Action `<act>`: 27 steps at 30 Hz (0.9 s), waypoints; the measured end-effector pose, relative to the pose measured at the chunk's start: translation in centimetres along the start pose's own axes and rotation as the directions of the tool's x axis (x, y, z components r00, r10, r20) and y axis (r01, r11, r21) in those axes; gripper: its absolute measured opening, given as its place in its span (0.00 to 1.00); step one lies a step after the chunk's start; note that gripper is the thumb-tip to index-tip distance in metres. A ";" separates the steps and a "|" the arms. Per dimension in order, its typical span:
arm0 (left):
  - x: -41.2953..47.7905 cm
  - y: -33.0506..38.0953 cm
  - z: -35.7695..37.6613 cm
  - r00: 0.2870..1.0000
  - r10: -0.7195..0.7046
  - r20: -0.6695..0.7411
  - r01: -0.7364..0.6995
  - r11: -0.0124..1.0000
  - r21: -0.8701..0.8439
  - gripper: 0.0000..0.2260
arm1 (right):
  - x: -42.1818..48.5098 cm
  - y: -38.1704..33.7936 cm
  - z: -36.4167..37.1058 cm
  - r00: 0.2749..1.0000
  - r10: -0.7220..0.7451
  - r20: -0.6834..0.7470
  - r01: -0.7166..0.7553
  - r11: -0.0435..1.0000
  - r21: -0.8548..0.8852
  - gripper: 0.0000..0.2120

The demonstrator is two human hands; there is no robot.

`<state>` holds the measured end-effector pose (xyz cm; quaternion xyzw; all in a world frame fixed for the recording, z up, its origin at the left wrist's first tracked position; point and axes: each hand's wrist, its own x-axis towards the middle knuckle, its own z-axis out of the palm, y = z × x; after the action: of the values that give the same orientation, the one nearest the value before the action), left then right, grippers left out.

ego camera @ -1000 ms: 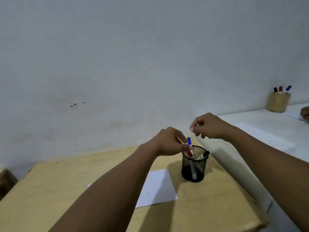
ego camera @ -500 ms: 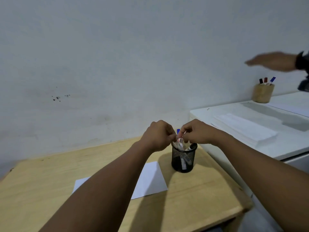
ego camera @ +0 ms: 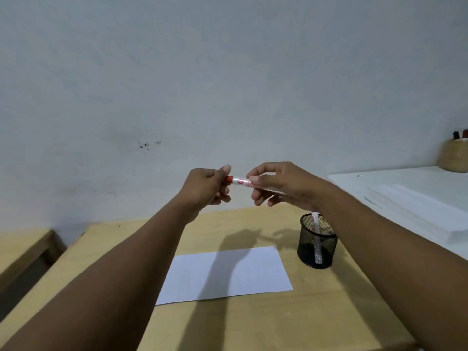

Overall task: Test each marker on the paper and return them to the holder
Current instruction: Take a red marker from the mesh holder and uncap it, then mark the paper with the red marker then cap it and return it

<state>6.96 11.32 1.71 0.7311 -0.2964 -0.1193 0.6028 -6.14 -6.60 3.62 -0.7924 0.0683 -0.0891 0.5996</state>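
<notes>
A red marker (ego camera: 239, 180) with a white barrel is held level in the air above the wooden desk (ego camera: 253, 323). My left hand (ego camera: 206, 187) grips its red cap end. My right hand (ego camera: 274, 183) pinches the barrel. Both hands are raised well above the white sheet of paper (ego camera: 225, 274) lying flat on the desk. The black mesh holder (ego camera: 317, 240) stands upright to the right of the paper, below my right wrist, with at least one marker (ego camera: 316, 231) inside it.
A white table (ego camera: 405, 188) adjoins the desk on the right, with a stack of white sheets (ego camera: 417, 209) and a tan cup of markers (ego camera: 453, 155) at its far edge. A lower wooden surface (ego camera: 20, 247) sits at the left. A grey wall stands behind.
Both hands have lifted from the holder's mouth, bringing the red marker up and out, now held level between them. Another person's arm at the right is gone from view.
</notes>
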 end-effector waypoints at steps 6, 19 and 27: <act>-2.7 -4.3 -4.4 0.975 -0.152 -0.165 0.128 0.981 -0.145 0.18 | 2.5 1.9 6.6 0.973 0.032 0.230 -0.161 0.804 0.573 0.20; -5.1 -11.3 -9.1 0.974 -0.222 0.052 0.228 0.958 -0.177 0.18 | 7.7 6.0 15.3 0.987 0.135 0.090 -0.163 0.820 0.548 0.09; -5.6 -15.6 -15.2 0.941 -0.315 -0.128 0.315 0.949 -0.016 0.19 | 9.1 7.5 13.1 0.989 0.113 0.093 -0.145 0.833 0.533 0.03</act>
<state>15.07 28.44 -10.46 0.7766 -0.1364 -0.1660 0.5922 5.63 1.65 -6.55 -0.5881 0.0764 -0.0410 0.8041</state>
